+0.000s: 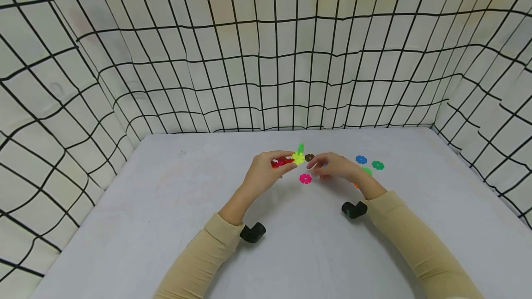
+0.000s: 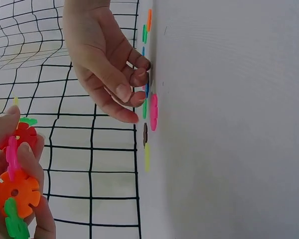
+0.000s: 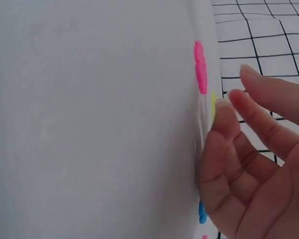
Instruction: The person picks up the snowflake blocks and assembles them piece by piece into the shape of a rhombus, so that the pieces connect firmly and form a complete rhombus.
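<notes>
Presently: left hand (image 1: 268,169), pinching joined multicoloured plastic flower-discs (image 2: 19,181); right hand (image 1: 337,166), loosely curled, empty; pink plastic flower-disc (image 1: 305,178), flat, near-left of the closer right hand.

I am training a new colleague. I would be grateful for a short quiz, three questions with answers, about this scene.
1. True or false: the person's left hand holds nothing.
2. In the head view, where is the loose pink disc relative to the brown disc? (a) above it (b) below it (c) covering it
3. Complete: in the head view, the disc farthest right is ____ in colour.

Key:
1. False; it holds several joined discs.
2. b
3. green
</notes>
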The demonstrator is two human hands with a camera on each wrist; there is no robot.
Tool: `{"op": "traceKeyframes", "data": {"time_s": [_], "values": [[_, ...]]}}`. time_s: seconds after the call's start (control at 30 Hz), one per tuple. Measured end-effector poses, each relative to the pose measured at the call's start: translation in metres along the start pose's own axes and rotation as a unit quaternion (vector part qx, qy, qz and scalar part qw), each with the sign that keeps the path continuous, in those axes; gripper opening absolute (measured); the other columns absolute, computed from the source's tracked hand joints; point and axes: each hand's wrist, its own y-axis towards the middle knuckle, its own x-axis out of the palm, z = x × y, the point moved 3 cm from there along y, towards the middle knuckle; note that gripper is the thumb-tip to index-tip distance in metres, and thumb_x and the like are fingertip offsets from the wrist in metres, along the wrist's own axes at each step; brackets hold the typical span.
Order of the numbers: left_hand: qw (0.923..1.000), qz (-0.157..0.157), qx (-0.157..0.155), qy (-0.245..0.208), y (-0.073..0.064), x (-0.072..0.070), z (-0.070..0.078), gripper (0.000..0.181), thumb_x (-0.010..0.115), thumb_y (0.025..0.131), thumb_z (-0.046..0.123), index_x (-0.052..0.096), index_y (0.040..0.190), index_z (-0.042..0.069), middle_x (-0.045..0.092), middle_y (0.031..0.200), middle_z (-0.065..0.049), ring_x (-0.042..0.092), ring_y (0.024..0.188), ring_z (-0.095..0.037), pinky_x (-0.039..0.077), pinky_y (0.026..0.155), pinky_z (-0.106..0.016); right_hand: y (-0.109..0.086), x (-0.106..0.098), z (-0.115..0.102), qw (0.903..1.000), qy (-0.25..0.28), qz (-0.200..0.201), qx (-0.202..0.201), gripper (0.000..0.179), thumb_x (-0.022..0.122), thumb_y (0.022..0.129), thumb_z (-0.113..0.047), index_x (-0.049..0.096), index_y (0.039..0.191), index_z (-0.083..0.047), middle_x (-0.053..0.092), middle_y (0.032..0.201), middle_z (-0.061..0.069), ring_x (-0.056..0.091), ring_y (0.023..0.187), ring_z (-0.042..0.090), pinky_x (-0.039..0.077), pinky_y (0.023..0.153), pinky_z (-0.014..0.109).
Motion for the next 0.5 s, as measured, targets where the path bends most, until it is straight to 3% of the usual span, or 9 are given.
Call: {"op": "traceKeyframes", "data": {"time_s": [0.13,0.3,0.5], "values": [[0.9999,-0.003,0.000,0.010,0.000,0.000,-0.001,0.040,0.079,0.093,0.021,0.071,0.131,0.013,0.072,0.111,-0.007,0.069,0.075,-0.031,0.052,0.062,-0.028,0.006,0.007,-0.004,0.9977,-0.062,-0.019,0.019,0.037,0.076,0.093,-0.023,0.066,0.123,-0.005,0.061,0.098,0.008,0.058,0.076,0.020,0.050,0.072,0.028],[0.9998,-0.003,0.007,0.019,0.000,0.001,-0.001,0.041,0.078,0.093,0.022,0.070,0.133,0.017,0.071,0.106,-0.006,0.066,0.070,-0.024,0.051,0.059,-0.029,0.010,0.014,-0.012,0.9897,-0.140,-0.013,0.027,0.039,0.082,0.088,-0.026,0.065,0.118,-0.008,0.057,0.092,0.007,0.055,0.081,0.020,0.047,0.068,0.027],[0.9999,-0.005,0.006,0.012,0.001,0.002,-0.002,0.040,0.077,0.094,0.021,0.070,0.133,0.016,0.071,0.106,-0.007,0.069,0.074,-0.033,0.049,0.059,-0.028,0.011,0.018,-0.017,0.9859,-0.165,0.000,0.027,0.034,0.083,0.087,-0.023,0.065,0.111,-0.009,0.056,0.092,0.006,0.052,0.085,0.021,0.045,0.068,0.028]]}}
